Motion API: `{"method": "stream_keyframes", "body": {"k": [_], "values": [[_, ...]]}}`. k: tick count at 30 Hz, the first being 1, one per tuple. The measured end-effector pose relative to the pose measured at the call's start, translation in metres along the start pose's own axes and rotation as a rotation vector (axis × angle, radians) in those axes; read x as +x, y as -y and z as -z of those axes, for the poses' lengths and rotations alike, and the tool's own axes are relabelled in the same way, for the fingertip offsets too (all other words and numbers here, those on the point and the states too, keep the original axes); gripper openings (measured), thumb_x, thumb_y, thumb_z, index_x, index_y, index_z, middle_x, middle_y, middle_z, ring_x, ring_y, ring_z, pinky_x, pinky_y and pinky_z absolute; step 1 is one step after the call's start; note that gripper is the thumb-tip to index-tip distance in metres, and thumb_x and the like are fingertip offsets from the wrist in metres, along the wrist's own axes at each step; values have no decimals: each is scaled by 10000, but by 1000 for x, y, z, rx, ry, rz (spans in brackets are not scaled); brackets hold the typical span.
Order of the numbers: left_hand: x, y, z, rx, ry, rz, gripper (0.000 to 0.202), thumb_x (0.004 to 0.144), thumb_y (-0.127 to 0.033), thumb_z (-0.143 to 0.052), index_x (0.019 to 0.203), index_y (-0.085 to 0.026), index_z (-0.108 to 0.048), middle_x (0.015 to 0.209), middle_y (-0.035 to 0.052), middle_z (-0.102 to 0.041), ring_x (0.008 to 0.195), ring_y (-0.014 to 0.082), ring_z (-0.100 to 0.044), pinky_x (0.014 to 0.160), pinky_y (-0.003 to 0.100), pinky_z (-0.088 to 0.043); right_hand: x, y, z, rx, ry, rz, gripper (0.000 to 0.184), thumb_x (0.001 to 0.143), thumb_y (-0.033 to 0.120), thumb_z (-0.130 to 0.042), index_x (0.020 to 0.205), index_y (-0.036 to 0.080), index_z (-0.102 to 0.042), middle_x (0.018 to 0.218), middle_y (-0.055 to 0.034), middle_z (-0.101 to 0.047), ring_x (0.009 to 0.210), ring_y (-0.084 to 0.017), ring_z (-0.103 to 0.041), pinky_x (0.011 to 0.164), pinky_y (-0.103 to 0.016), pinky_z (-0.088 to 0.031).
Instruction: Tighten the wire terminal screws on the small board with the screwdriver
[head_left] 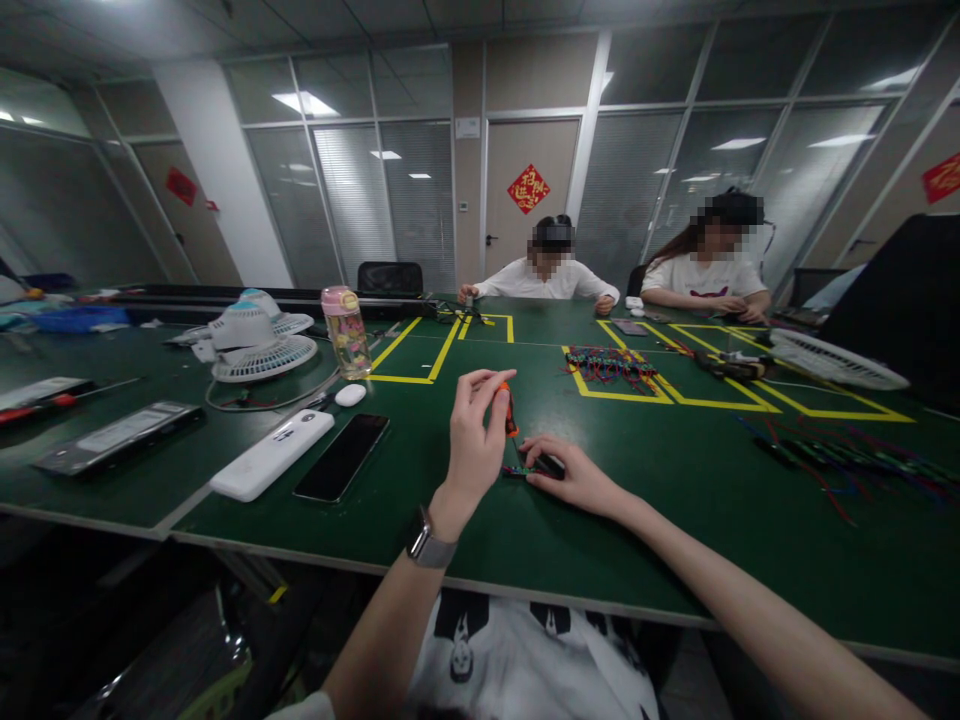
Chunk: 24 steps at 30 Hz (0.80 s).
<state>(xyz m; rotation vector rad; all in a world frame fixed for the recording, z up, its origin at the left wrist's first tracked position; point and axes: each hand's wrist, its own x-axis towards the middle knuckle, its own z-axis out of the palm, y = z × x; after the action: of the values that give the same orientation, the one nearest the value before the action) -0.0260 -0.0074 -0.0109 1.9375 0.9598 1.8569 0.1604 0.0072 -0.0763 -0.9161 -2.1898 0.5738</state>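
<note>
In the head view my left hand (476,440) is raised over the table, its fingers closed on the orange and black handle of a screwdriver (511,415). The screwdriver's thin shaft points down toward a small green circuit board (514,471). My right hand (581,478) rests on the green tabletop, thumb and fingers gripping the board's right side. A black part (551,465) shows between those fingers; whether it is joined to the board I cannot tell. The exact spot where the tip meets the board is too small to make out.
Left of my hands lie a black phone (343,458), a white power bank (274,455) and a white case (350,396). A bottle (346,335) and fan parts (259,340) stand behind. Wired boards (611,368) lie within yellow tape, more (862,455) at right. Two people sit opposite.
</note>
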Motion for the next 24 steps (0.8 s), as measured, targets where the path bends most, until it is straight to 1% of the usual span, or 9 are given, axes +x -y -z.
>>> {"method": "stream_keyframes", "body": {"k": [2,5,8,11,14,16,18,20,24], "values": [[2,0,0,-181,110,62,293,972,-248,-438,1196,-209,-623,1138,85,-624,1094,180,-594,975,324,-461,0,0,0,5,-1,1,46,799,195,-648,838,196,-623,1080,-93,-654,1050,-246,-612,956,-421,-453],[4,3,0,-389,212,162,268,924,-260,-536,1157,-180,-641,1036,80,-685,987,177,-645,887,299,-511,0,-1,0,9,-5,7,43,801,200,-651,833,197,-623,1072,-91,-653,1042,-243,-613,953,-416,-454],[4,5,1,-331,146,151,193,850,-269,-645,1017,-181,-690,974,59,-667,886,156,-636,797,257,-518,0,0,-1,8,-5,7,41,807,209,-649,838,197,-625,1073,-91,-652,1043,-244,-611,954,-418,-452],[4,2,2,-236,76,104,187,892,-287,-591,1014,-197,-700,1024,61,-635,939,157,-619,844,263,-496,0,0,0,11,-4,5,37,808,210,-648,830,195,-623,1077,-93,-651,1043,-247,-611,954,-416,-450],[4,-2,2,-383,197,136,269,955,-295,-476,1102,-187,-674,1119,82,-647,1036,178,-625,900,286,-487,0,0,0,14,-3,7,38,809,205,-647,835,193,-623,1079,-93,-649,1044,-245,-606,956,-412,-445],[4,-3,1,-497,291,177,274,950,-292,-490,1130,-174,-659,1097,87,-675,1042,188,-636,904,294,-492,0,0,0,6,-2,14,43,814,210,-648,843,191,-624,1065,-91,-649,1038,-244,-604,954,-413,-442],[4,-2,0,-534,321,202,250,921,-281,-547,1112,-168,-661,1037,81,-691,988,185,-651,868,287,-505,0,0,0,-2,2,19,50,818,218,-649,848,188,-623,1048,-91,-650,1027,-244,-603,949,-416,-442],[3,-1,-1,-455,256,177,195,889,-257,-595,1045,-171,-675,988,65,-677,912,167,-649,804,264,-512,0,-1,0,1,5,19,51,818,220,-649,848,188,-622,1052,-94,-649,1019,-243,-605,943,-416,-445],[1,-2,0,-57,14,-3,100,875,-231,-614,935,-187,-680,928,40,-600,872,151,-598,807,265,-488,0,-1,0,11,5,12,43,814,212,-646,845,196,-622,1082,-97,-644,1035,-244,-603,948,-418,-443]]}}
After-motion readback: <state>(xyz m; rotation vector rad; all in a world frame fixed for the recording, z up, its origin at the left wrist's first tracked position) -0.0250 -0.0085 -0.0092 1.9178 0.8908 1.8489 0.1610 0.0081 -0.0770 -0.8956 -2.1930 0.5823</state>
